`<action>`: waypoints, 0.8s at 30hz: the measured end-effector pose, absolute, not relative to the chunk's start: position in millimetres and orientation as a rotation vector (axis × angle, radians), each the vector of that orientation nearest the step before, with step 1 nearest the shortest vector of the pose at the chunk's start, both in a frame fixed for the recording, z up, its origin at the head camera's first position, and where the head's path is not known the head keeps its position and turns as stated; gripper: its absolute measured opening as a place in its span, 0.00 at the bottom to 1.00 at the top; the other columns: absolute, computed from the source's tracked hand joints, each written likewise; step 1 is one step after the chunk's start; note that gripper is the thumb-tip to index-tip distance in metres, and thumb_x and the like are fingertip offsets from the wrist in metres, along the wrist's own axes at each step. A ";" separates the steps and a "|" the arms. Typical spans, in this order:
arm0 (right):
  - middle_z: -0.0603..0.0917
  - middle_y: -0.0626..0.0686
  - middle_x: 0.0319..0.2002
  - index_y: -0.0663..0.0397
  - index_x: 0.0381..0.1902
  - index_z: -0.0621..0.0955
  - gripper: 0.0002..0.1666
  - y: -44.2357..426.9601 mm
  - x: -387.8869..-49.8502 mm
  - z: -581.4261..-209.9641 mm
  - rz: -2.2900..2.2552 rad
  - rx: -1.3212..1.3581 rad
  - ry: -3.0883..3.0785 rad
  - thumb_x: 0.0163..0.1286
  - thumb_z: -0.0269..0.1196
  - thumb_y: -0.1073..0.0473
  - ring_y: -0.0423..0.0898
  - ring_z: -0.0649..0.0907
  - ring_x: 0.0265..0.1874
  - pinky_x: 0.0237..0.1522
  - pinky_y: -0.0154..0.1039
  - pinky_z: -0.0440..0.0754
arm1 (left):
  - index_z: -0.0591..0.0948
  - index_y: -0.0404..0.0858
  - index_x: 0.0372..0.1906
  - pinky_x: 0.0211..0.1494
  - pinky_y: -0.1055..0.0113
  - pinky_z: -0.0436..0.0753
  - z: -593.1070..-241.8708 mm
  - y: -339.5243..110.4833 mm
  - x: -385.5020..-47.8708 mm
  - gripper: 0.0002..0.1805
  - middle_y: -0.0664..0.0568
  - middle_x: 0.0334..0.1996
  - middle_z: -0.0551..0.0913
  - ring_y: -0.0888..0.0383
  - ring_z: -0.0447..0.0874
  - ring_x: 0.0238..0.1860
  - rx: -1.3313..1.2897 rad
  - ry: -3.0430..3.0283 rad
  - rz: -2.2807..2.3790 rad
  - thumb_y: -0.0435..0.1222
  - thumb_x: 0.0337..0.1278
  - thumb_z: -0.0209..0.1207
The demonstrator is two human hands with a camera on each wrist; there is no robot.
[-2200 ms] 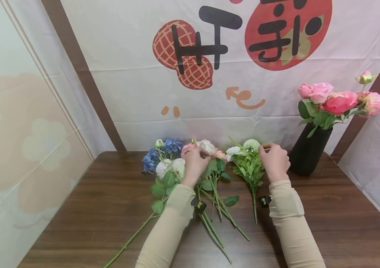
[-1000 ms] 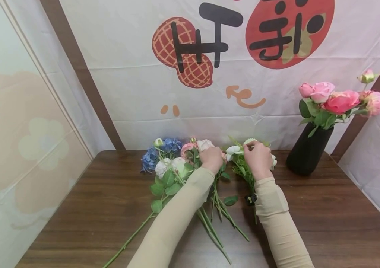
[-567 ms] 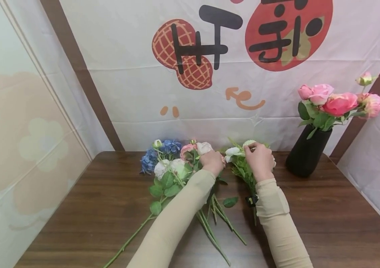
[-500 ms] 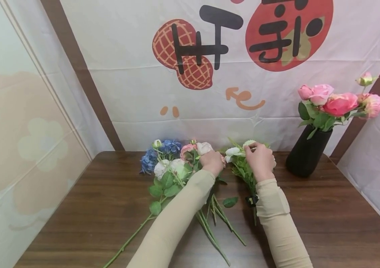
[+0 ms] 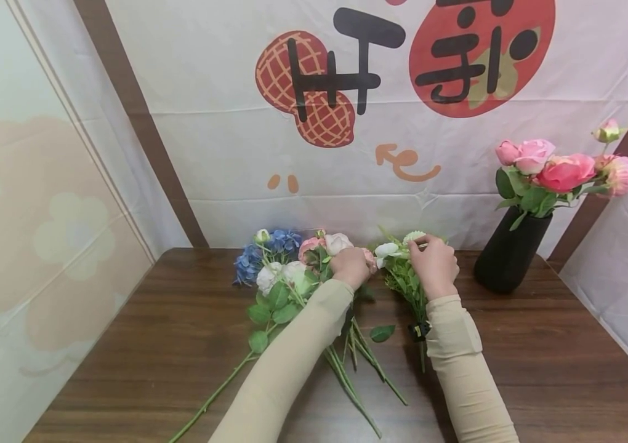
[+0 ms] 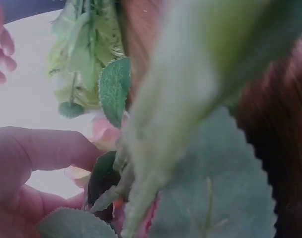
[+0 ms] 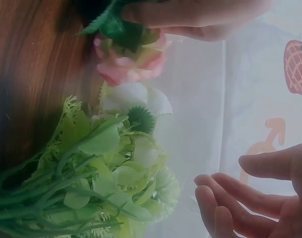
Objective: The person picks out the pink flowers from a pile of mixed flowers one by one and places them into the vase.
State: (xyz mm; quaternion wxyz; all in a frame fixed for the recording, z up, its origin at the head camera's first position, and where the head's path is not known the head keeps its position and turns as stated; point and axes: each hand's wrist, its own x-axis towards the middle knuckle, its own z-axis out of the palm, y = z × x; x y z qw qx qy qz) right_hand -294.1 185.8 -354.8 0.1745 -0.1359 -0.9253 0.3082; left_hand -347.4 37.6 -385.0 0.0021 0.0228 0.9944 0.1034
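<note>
The left hand (image 5: 350, 267) pinches a pink flower (image 7: 131, 62) just under its head, thumb on one side and fingers on the other, with leaves crowding the grip. That flower is low at the back of the table (image 5: 153, 344), among other cut flowers; its head points toward a white cloth backdrop (image 5: 225, 154).

The right hand (image 5: 434, 267) holds nothing: its fingers are loosely bent, the thumb apart from them, beside the tips of a green bunch (image 5: 405, 283). This bunch — leafy, with white blooms — lies on the table just right of the pink flower.

Left of the left hand is a loose heap: a pale rose (image 5: 338, 243), another pink bloom (image 5: 311, 249), white peonies (image 5: 269, 279) and, farthest left, blue hydrangea (image 5: 247, 264). Bare stems (image 5: 350, 387) run toward the wearer, one long one slanting off to the left. A single leaf (image 5: 383, 333) rests between the stems and the green bunch. At the back right a black vase (image 5: 510, 252) stands upright — several pink flowers and leaves rise from it.
</note>
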 end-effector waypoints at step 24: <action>0.87 0.57 0.41 0.48 0.49 0.82 0.21 184.5 -289.4 -347.8 0.872 -0.372 -2.640 0.69 0.53 0.43 0.58 0.83 0.32 0.29 0.52 0.78 | 0.60 0.43 0.10 0.21 0.69 0.60 -369.7 -9.6 -344.3 0.24 0.57 0.12 0.55 0.60 0.53 0.15 0.201 2.826 1.215 0.31 0.43 0.64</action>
